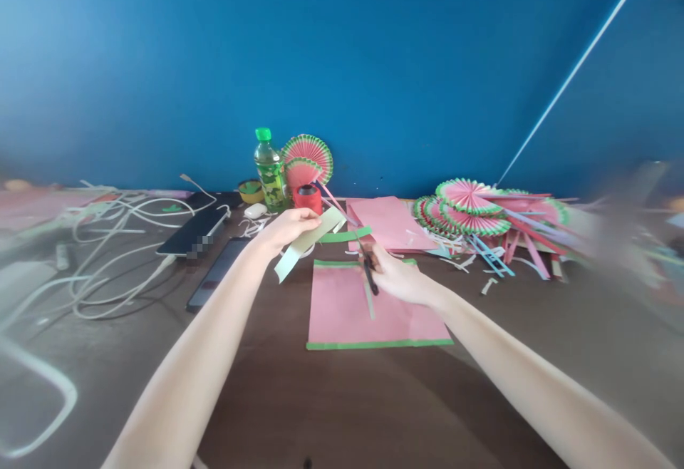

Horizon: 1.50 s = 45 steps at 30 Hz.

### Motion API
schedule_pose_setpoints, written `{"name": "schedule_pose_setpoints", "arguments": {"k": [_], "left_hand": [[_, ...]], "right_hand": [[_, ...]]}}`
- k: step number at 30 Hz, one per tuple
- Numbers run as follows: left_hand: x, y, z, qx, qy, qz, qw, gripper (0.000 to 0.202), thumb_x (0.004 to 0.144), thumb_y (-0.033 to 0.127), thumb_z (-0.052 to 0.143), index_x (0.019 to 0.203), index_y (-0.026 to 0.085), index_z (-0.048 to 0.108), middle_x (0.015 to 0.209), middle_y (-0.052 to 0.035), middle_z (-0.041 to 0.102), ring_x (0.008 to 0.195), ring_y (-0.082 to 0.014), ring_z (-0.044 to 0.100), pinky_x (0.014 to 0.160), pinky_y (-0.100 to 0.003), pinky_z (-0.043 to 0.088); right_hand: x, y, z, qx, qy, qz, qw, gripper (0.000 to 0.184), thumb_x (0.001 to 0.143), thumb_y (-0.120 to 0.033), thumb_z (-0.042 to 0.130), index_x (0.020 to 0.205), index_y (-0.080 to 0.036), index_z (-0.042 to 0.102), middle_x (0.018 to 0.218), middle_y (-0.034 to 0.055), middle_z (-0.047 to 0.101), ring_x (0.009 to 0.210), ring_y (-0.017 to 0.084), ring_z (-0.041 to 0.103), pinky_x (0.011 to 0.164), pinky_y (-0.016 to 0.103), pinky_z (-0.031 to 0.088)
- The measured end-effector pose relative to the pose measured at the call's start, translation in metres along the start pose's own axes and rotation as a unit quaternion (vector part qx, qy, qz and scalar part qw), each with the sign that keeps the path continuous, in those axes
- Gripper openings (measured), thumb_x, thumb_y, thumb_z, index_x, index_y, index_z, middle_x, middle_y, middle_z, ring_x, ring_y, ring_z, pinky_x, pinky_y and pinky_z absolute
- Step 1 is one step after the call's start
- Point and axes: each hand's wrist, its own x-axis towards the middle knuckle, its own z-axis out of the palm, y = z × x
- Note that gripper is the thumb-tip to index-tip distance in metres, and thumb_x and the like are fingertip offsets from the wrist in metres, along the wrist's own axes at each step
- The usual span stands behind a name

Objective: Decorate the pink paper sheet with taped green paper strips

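Observation:
My left hand [291,228] pinches a pale green paper strip [306,244] above the table. In my right hand [392,273] is a pair of scissors with dark handles [370,275], its blades pointing up and left toward the strip; whether they touch it I cannot tell. Below the hands lies a pink sheet of paper [347,312] with green edges along its top and bottom. A bright green strip [345,236] is just behind, between the hands. A thin pale strip [370,301] hangs or lies under the scissors.
Pink paper [387,216] is stacked behind. Pleated pink-and-green paper fans [464,209] and paper scraps [454,259] lie at right. A green-capped bottle [268,169], a red cup-like object [307,199] and another fan [310,155] stand near the wall. Phones [193,232] and white cables [122,269] spread left.

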Motion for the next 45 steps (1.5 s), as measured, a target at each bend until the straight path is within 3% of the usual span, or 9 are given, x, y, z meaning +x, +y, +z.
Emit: {"name": "schedule_pose_setpoints", "arguments": {"k": [4, 9, 15, 19, 25, 31, 35, 39, 45], "left_hand": [[0.000, 0.003, -0.001, 0.043, 0.001, 0.008, 0.999, 0.028, 0.068, 0.041, 0.058, 0.083, 0.017, 0.061, 0.076, -0.0005, 0.061, 0.061, -0.0113, 0.052, 0.050, -0.019, 0.034], [-0.004, 0.009, -0.002, 0.096, -0.028, 0.018, 0.995, 0.027, 0.068, 0.041, 0.057, 0.081, 0.018, 0.062, 0.075, 0.0004, 0.062, 0.057, -0.0102, 0.050, 0.048, -0.019, 0.032], [-0.004, 0.011, 0.002, 0.109, -0.057, 0.035, 0.992, 0.026, 0.067, 0.042, 0.058, 0.079, 0.019, 0.062, 0.082, 0.0001, 0.064, 0.071, -0.0135, 0.054, 0.060, -0.020, 0.037], [-0.004, 0.013, 0.004, 0.104, -0.063, 0.045, 0.992, 0.026, 0.067, 0.043, 0.059, 0.079, 0.020, 0.062, 0.084, 0.0001, 0.064, 0.075, -0.0140, 0.054, 0.062, -0.020, 0.038], [-0.009, 0.019, 0.010, 0.084, -0.075, 0.039, 0.993, 0.031, 0.067, 0.045, 0.057, 0.081, 0.017, 0.060, 0.082, -0.0012, 0.062, 0.063, -0.0122, 0.052, 0.052, -0.021, 0.036], [-0.011, 0.025, 0.019, 0.091, -0.100, 0.080, 0.988, 0.029, 0.069, 0.044, 0.056, 0.076, 0.017, 0.061, 0.079, -0.0007, 0.062, 0.069, -0.0132, 0.053, 0.061, -0.023, 0.039], [-0.007, 0.021, 0.016, 0.124, -0.083, 0.088, 0.985, 0.028, 0.070, 0.043, 0.055, 0.077, 0.017, 0.061, 0.079, -0.0008, 0.063, 0.072, -0.0143, 0.054, 0.066, -0.024, 0.039], [-0.002, 0.011, 0.004, 0.196, 0.044, 0.079, 0.976, 0.027, 0.073, 0.041, 0.051, 0.077, 0.016, 0.060, 0.074, -0.0013, 0.062, 0.071, -0.0166, 0.054, 0.065, -0.025, 0.038], [0.003, 0.002, 0.007, 0.356, 0.116, 0.171, 0.911, 0.024, 0.081, 0.023, 0.039, 0.085, 0.018, 0.062, 0.088, -0.0057, 0.060, 0.084, -0.0202, 0.052, 0.076, -0.030, 0.036]], "right_hand": [[0.002, -0.006, -0.017, 0.046, 0.039, 0.016, 0.998, 0.027, 0.076, -0.035, 0.051, 0.097, -0.019, 0.047, 0.088, 0.0054, 0.061, 0.078, 0.017, 0.059, 0.068, 0.028, 0.045], [-0.010, 0.002, -0.070, -0.227, -0.014, 0.080, 0.971, 0.023, 0.068, -0.021, 0.052, 0.088, -0.023, 0.063, 0.083, 0.0020, 0.065, 0.074, 0.018, 0.060, 0.063, 0.026, 0.042], [-0.020, 0.030, -0.101, -0.369, -0.016, 0.218, 0.903, 0.047, 0.064, -0.008, 0.048, 0.105, -0.024, 0.063, 0.083, 0.0053, 0.067, 0.067, 0.018, 0.061, 0.055, 0.024, 0.039], [-0.019, 0.023, -0.094, -0.389, 0.066, 0.229, 0.890, 0.042, 0.070, -0.008, 0.044, 0.106, -0.016, 0.064, 0.080, 0.0111, 0.068, 0.068, 0.021, 0.062, 0.060, 0.028, 0.041], [-0.004, -0.010, -0.040, 0.004, 0.062, 0.007, 0.998, 0.031, 0.081, -0.041, 0.045, 0.093, -0.019, 0.062, 0.099, 0.0076, 0.066, 0.087, 0.020, 0.061, 0.077, 0.032, 0.045], [0.004, -0.013, 0.002, 0.238, 0.094, 0.022, 0.967, 0.023, 0.078, -0.037, 0.049, 0.082, -0.015, 0.055, 0.084, 0.0081, 0.066, 0.081, 0.017, 0.062, 0.074, 0.032, 0.047], [0.004, -0.009, -0.006, 0.250, 0.072, 0.019, 0.965, 0.015, 0.074, -0.030, 0.052, 0.073, -0.015, 0.056, 0.078, 0.0043, 0.064, 0.077, 0.015, 0.060, 0.074, 0.030, 0.045], [0.003, -0.007, -0.015, 0.201, 0.047, 0.020, 0.978, 0.013, 0.073, -0.024, 0.047, 0.068, -0.016, 0.056, 0.078, 0.0037, 0.064, 0.076, 0.015, 0.058, 0.069, 0.027, 0.043], [-0.003, -0.006, -0.009, -0.001, -0.024, -0.049, 0.998, 0.022, 0.078, -0.023, 0.045, 0.088, -0.018, 0.063, 0.089, 0.0036, 0.065, 0.083, 0.016, 0.058, 0.077, 0.028, 0.040]]}}
